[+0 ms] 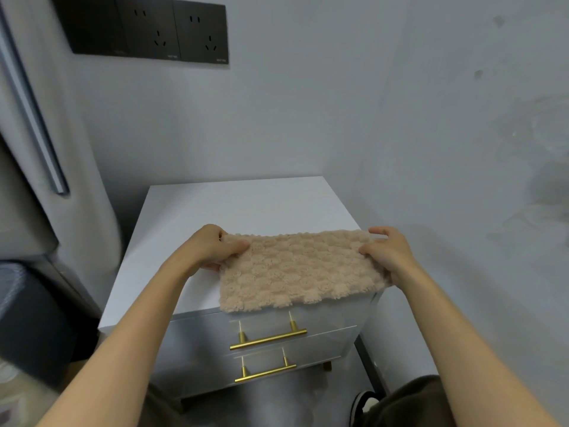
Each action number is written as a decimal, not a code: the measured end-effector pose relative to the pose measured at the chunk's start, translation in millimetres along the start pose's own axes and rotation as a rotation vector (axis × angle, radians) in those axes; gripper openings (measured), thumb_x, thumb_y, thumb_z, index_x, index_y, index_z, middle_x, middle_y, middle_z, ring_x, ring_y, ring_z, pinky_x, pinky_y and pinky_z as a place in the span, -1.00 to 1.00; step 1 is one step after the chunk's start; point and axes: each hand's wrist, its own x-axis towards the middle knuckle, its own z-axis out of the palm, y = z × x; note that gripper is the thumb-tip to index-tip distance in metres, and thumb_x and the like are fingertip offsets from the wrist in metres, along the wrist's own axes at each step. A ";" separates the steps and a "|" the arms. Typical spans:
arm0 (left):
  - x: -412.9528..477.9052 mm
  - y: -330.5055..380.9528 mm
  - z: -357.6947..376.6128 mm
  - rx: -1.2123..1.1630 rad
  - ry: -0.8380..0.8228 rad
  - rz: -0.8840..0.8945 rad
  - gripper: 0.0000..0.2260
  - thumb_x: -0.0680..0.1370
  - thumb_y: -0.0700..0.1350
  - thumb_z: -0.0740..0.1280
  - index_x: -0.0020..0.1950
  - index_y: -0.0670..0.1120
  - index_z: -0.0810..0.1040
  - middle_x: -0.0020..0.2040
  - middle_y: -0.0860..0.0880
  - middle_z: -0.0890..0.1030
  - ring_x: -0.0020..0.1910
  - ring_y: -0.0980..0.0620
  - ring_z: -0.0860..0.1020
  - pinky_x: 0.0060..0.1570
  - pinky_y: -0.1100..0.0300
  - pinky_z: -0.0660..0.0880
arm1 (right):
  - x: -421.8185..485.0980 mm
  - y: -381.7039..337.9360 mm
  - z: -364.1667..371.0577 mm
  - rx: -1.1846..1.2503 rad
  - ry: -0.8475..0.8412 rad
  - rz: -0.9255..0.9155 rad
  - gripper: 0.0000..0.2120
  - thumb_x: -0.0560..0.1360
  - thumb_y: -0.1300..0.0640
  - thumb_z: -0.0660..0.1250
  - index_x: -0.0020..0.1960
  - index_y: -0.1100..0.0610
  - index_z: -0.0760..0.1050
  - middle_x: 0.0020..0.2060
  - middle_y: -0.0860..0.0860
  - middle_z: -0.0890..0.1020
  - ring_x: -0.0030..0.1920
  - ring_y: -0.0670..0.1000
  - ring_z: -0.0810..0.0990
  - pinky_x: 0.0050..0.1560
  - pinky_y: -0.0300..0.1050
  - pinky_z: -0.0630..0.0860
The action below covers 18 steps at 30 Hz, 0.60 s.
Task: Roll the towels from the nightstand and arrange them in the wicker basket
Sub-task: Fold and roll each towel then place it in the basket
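A fluffy beige towel (300, 269) is stretched flat above the front right part of the white nightstand (215, 217). Its near edge hangs past the nightstand's front edge. My left hand (212, 246) pinches the towel's left end, thumb on top and fingers underneath. My right hand (389, 252) pinches the right end the same way. The wicker basket is not in view.
The nightstand has two drawers with gold bar handles (268, 335). It stands in a corner of grey walls, with dark wall sockets (175, 29) above and a grey curtain (46, 149) at the left. A dark bin or seat (27, 318) is at lower left. My knee (409, 402) is at lower right.
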 end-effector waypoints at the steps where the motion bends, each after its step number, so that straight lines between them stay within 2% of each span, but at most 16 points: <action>1: 1.3 -0.7 0.3 0.005 0.013 0.002 -0.76 0.53 -0.03 0.38 -0.15 -0.19 0.46 -0.18 -0.14 0.56 -0.27 -0.01 0.55 -0.21 0.16 0.58 | -0.3 -1.6 0.1 0.050 -0.005 0.003 -0.57 0.44 0.28 0.38 0.27 0.06 0.41 -0.10 -0.03 0.49 -0.11 0.01 0.55 -0.18 -0.10 0.51; 3: 3.9 -3.2 0.5 0.026 0.040 0.024 -0.80 0.56 -0.07 0.34 -0.10 -0.20 0.44 -0.11 -0.16 0.55 -0.24 -0.02 0.54 -0.23 0.16 0.57 | -1.3 -3.7 0.6 0.148 0.021 -0.022 -0.64 0.44 0.19 0.41 0.21 0.04 0.48 -0.02 0.00 0.54 -0.11 -0.02 0.57 -0.25 -0.14 0.50; 6: 6.1 -6.8 0.6 0.038 0.058 0.046 -0.80 0.54 -0.10 0.36 0.01 -0.23 0.49 0.01 -0.15 0.58 -0.09 -0.09 0.59 -0.17 0.09 0.60 | 0.1 -1.0 -1.1 0.139 0.148 -0.094 -0.76 0.44 0.11 0.41 0.10 0.01 0.58 0.04 0.01 0.62 -0.01 -0.01 0.59 -0.02 -0.07 0.56; 8: 6.8 -8.1 1.3 0.065 0.067 0.058 -0.80 0.53 -0.10 0.38 0.04 -0.20 0.51 0.02 -0.15 0.58 -0.05 -0.11 0.59 -0.11 0.03 0.61 | -1.2 4.2 -2.0 0.014 0.165 -0.132 -0.75 0.45 0.16 0.38 0.11 0.00 0.56 0.01 0.01 0.64 -0.01 0.00 0.59 0.06 -0.03 0.55; 12: 8.1 -11.8 5.0 0.200 0.113 0.080 -0.74 0.50 -0.06 0.41 0.09 -0.15 0.50 0.04 -0.10 0.58 -0.10 -0.06 0.60 -0.04 0.01 0.60 | -0.8 14.0 -1.7 -0.277 0.179 -0.216 -0.62 0.44 0.24 0.33 0.23 -0.01 0.46 0.07 -0.04 0.62 0.01 0.00 0.57 -0.03 -0.08 0.49; 15: 9.3 -13.2 7.7 0.338 0.158 0.151 -0.59 0.49 0.04 0.40 0.25 -0.13 0.47 0.15 -0.07 0.55 -0.02 0.00 0.55 0.01 0.14 0.48 | 4.7 15.8 -2.2 -0.399 0.149 -0.135 -0.57 0.49 0.05 0.35 0.32 0.10 0.40 0.19 0.04 0.56 0.20 0.11 0.51 0.07 -0.04 0.46; 16: 10.2 -13.7 8.5 0.354 0.161 0.178 -0.56 0.49 0.06 0.39 0.28 -0.13 0.46 0.17 -0.07 0.55 0.04 -0.01 0.53 0.03 0.16 0.45 | 5.6 15.1 -1.7 -0.434 0.119 -0.093 -0.58 0.48 -0.04 0.34 0.27 0.13 0.45 0.19 0.08 0.56 0.21 0.16 0.50 0.06 -0.03 0.46; 18: 10.7 -12.9 10.0 0.360 0.145 0.198 -0.55 0.50 0.09 0.38 0.29 -0.12 0.47 0.15 -0.07 0.56 0.10 -0.02 0.52 0.08 0.15 0.42 | 5.6 14.6 0.1 -0.484 0.074 -0.041 -0.60 0.40 -0.22 0.29 -0.06 0.11 0.55 0.05 0.14 0.60 0.08 0.20 0.54 -0.06 -0.04 0.45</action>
